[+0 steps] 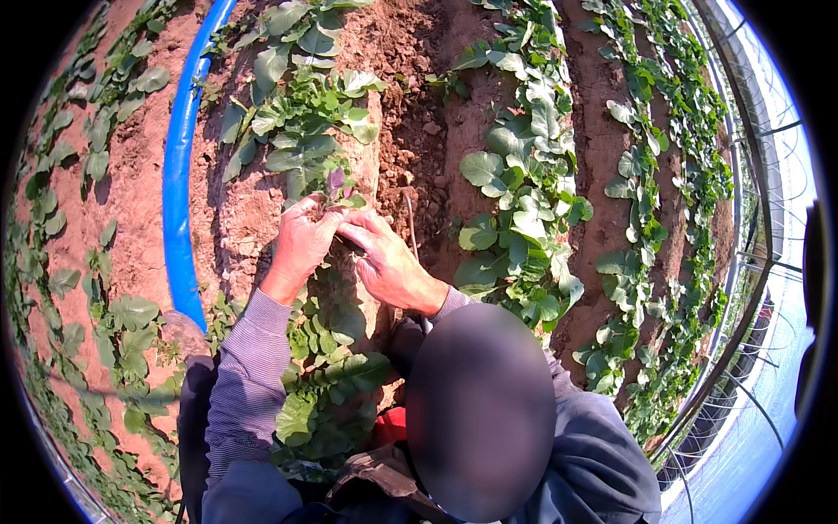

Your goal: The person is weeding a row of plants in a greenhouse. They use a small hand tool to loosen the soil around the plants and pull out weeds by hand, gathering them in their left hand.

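My left hand (pixel 303 241) and my right hand (pixel 386 262) meet in front of me over a planted soil ridge. The left fingers are pinched on a small seedling (pixel 337 183) with purple and green leaves, its stem hidden by the fingers. My right thumb and fingertips touch the left fingertips at the seedling's lower end; whether they grip it too is not plain. Broad-leaved green plants (pixel 301 147) grow just beyond the hands, and more of them (pixel 353 373) stand between my forearms. A thin curved rod (pixel 410 223) rises beside my right hand.
A blue flat hose (pixel 178 170) runs along the soil left of my left arm. Right of a furrow of crumbly soil (pixel 419 124) stands another leafy row (pixel 524 223). Further rows grow on both sides. Metal greenhouse framing (pixel 763 196) curves along the right edge.
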A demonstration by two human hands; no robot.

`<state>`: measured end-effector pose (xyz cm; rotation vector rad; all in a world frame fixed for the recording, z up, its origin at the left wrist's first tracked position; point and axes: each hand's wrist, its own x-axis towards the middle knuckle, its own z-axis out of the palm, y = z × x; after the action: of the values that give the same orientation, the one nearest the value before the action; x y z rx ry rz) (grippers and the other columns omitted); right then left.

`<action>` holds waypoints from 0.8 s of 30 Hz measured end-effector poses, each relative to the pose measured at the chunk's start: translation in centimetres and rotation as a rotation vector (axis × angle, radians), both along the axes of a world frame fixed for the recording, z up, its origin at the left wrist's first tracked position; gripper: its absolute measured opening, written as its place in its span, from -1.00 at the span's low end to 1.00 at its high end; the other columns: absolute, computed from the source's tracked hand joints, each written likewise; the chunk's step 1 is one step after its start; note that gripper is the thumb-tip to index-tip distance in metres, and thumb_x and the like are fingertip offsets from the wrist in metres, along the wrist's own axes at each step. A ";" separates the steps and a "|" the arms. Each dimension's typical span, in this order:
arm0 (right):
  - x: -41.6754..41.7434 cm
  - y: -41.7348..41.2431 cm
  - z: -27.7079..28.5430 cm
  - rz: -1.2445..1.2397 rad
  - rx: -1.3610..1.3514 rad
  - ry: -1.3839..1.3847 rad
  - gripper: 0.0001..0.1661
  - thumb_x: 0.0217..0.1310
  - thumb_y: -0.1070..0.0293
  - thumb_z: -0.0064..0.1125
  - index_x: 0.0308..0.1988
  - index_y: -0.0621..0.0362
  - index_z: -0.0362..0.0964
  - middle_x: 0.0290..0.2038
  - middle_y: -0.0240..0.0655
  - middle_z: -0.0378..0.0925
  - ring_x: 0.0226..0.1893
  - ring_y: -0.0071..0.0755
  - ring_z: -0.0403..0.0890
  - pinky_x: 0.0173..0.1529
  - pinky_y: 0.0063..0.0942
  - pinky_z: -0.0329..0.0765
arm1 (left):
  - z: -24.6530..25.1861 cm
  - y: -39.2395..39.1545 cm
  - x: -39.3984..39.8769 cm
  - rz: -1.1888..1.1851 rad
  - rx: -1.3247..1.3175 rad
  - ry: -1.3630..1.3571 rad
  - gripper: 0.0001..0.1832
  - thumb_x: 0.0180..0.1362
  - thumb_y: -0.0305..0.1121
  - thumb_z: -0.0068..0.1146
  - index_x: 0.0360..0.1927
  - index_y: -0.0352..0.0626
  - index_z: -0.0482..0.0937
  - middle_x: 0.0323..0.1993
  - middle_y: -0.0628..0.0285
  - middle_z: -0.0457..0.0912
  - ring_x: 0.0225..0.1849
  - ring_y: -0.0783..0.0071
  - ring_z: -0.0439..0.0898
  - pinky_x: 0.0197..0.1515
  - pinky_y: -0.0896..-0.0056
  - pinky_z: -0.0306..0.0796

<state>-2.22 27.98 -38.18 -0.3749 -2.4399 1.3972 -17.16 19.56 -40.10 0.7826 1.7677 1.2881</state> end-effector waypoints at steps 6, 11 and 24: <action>0.5 7.8 -0.2 -0.223 0.145 -0.123 -0.44 -0.08 0.61 0.05 0.03 0.15 0.44 -0.01 -0.15 0.47 -0.27 -0.28 0.61 -0.19 -0.45 0.55 | -0.6 -0.5 -2.6 0.048 -0.108 0.532 -0.77 0.01 -0.54 -0.03 -0.22 -0.40 0.46 -0.47 -0.14 0.55 -0.37 -0.13 0.54 -0.27 0.13 0.41; 3.3 25.3 -3.0 -0.513 0.723 -0.287 -0.48 -0.02 0.60 -0.04 0.03 0.17 0.35 -0.07 -0.02 0.48 -0.07 0.10 0.52 0.07 -0.16 0.44 | -4.0 -1.7 -4.2 0.052 -0.118 0.653 -0.72 -0.04 -0.49 0.06 -0.20 -0.30 0.44 -0.36 -0.09 0.55 -0.28 -0.11 0.53 -0.24 0.01 0.38; 4.9 27.7 -1.6 -0.342 0.822 -0.962 -0.50 -0.07 0.17 0.36 -0.06 -0.10 0.42 -0.22 -0.26 0.60 -0.14 -0.11 0.61 -0.15 -0.17 0.54 | -4.8 -2.1 -4.5 0.029 -0.051 0.797 -0.59 -0.19 -0.46 0.11 -0.15 -0.23 0.44 -0.35 -0.03 0.56 -0.29 -0.08 0.53 -0.25 0.08 0.40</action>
<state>2.67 55.63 -39.76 -1.3694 -3.1192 -0.0748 -21.67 17.41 -44.87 1.3701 2.4134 0.9990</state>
